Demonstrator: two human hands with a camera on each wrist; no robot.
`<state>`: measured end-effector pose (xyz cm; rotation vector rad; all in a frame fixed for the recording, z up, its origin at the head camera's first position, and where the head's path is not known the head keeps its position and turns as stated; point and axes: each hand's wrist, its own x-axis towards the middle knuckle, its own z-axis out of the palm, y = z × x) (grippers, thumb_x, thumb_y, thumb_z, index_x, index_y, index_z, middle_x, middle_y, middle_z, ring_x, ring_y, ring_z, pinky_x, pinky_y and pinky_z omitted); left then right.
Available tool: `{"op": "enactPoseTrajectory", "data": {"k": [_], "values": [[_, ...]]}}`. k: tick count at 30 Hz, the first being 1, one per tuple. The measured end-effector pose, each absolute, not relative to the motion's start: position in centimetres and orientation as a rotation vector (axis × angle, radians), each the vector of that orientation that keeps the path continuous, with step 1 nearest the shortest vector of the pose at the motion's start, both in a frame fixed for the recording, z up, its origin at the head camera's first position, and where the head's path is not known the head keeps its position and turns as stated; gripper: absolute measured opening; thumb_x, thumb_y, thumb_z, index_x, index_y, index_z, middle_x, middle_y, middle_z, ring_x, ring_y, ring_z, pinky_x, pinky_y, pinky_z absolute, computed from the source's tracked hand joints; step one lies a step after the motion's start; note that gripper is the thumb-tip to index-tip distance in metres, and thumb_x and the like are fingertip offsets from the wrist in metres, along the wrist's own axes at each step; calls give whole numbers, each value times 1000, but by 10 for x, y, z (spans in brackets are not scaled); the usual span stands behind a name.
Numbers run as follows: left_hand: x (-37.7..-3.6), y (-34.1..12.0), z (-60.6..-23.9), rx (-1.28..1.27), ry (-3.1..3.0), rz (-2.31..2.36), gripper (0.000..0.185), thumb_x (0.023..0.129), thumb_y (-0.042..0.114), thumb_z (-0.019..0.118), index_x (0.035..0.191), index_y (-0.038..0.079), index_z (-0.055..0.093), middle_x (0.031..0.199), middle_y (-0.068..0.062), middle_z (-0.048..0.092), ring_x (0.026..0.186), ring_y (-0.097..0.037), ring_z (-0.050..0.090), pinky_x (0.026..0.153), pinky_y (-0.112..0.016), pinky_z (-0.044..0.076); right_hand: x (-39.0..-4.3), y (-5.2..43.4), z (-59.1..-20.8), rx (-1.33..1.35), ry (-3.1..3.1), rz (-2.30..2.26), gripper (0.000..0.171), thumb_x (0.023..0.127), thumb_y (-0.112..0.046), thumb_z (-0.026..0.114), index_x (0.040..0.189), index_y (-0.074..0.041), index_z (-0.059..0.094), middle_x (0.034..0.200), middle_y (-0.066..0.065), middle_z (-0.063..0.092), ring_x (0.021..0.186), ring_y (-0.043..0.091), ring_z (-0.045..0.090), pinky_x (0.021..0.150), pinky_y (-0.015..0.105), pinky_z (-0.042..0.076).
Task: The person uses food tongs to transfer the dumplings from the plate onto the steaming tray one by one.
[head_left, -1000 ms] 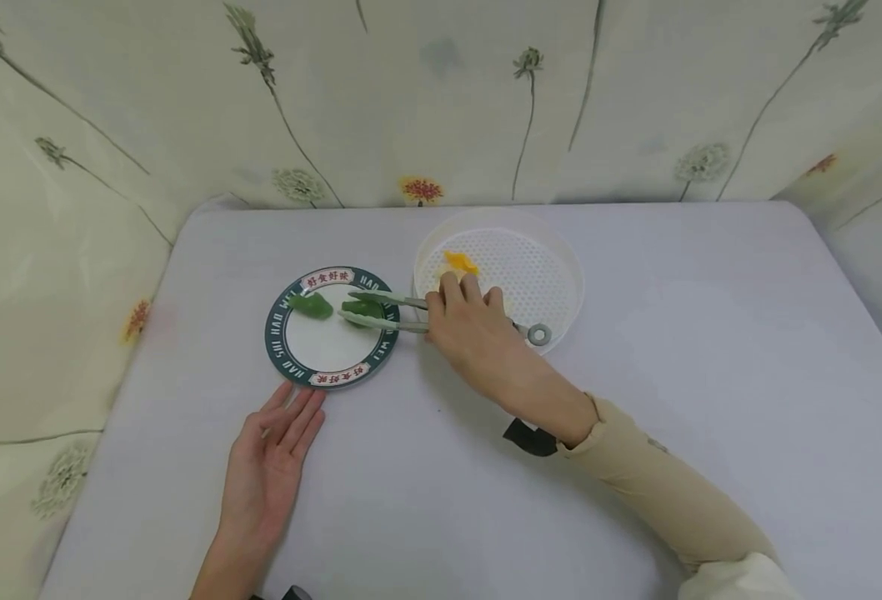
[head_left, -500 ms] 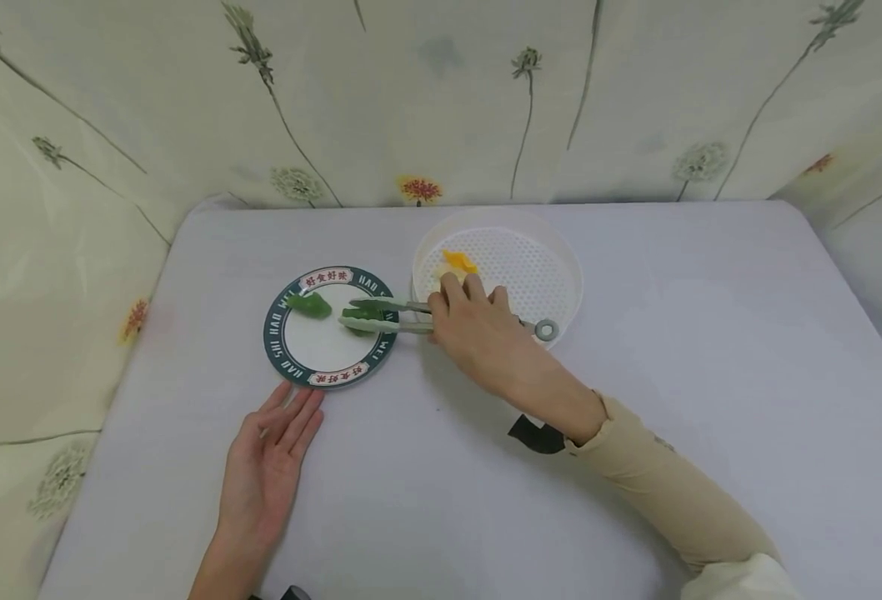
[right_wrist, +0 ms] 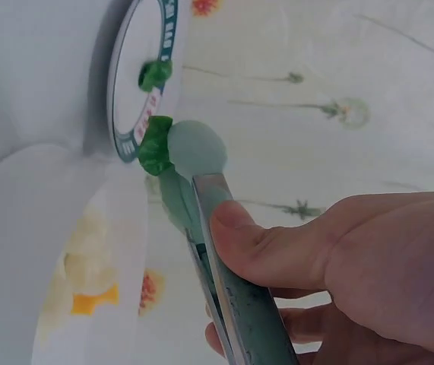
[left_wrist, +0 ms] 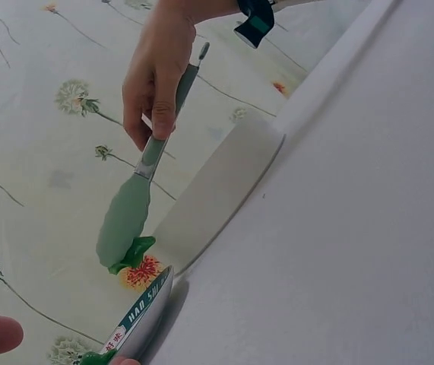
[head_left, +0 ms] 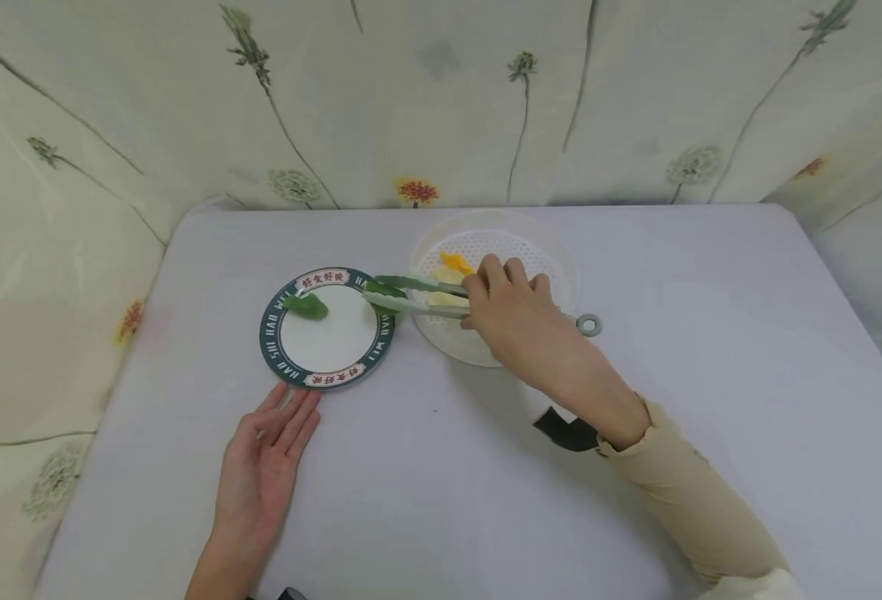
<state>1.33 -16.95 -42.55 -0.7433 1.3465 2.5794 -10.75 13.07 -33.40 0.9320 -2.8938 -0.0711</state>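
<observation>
I hold the tongs [head_left: 418, 297] in my right hand [head_left: 514, 315], fingers and thumb curled round the handles and squeezing them together, and the pale green tips pinch a green piece [head_left: 383, 289] of food. That piece hangs just above the rim of the plate [head_left: 272, 333] at its 3 o'clock side, between the plate and the white perforated basket [head_left: 553, 250]. A second green piece [head_left: 307, 306] lies on the plate at about 10 o'clock. In the basket, at its 10 o'clock, sit yellow and pale pieces [head_left: 452, 267].

To do this step well, I judge I must keep an even squeeze on the handles: the grip in the right wrist view takes only an edge of the green piece [right_wrist: 155, 144], so any easing could let it slip. I would carry it level and slowly, and clear the basket wall before lowering.

The tongs' long axis runs nearly left to right across the table [head_left: 636, 467], tips pointing to 9 o'clock and slightly away from me, ring end to 3 o'clock.

My left hand [head_left: 264, 467] lies flat on the table at the plate's 6 o'clock, fingers straight, holding nothing.
</observation>
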Motion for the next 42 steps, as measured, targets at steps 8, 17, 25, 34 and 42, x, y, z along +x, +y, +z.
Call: {"op": "enactPoseTrajectory", "data": {"k": [8,17,25,34,42], "values": [[16,-172,-425,-773,1348,2577,62,114,28,39,173,19,20,173,-9,32,158,-16,45,133,-29,38,-105,144,-326,927,-2981,14,43,107,-29,66,131,7,61,116,19,55,95,34,48,66,34,35],[16,-174,-424,-758,1354,2575,62,114,29,38,173,18,19,173,-9,32,158,-17,44,134,-29,37,-106,145,-323,923,-2991,11,45,107,-28,67,132,8,61,117,20,55,94,34,48,65,34,35],[15,-173,-425,-740,1334,2585,63,114,27,37,173,17,18,173,-10,32,158,-17,44,134,-29,37,-104,140,-327,961,-2973,16,45,104,-27,72,130,9,62,112,19,55,91,33,48,64,32,32],[14,-173,-425,-739,1321,2594,62,115,27,38,173,18,18,174,-10,31,159,-17,43,133,-29,37,-105,121,-338,1005,-2930,-35,46,101,-31,75,127,4,62,111,16,54,93,31,48,69,36,35],[12,-170,-426,-736,1327,2587,63,114,27,38,173,17,18,174,-10,32,158,-17,44,133,-28,39,-115,114,-352,1061,-2811,-36,44,100,-30,75,128,1,62,117,15,56,94,32,48,76,40,40]]}}
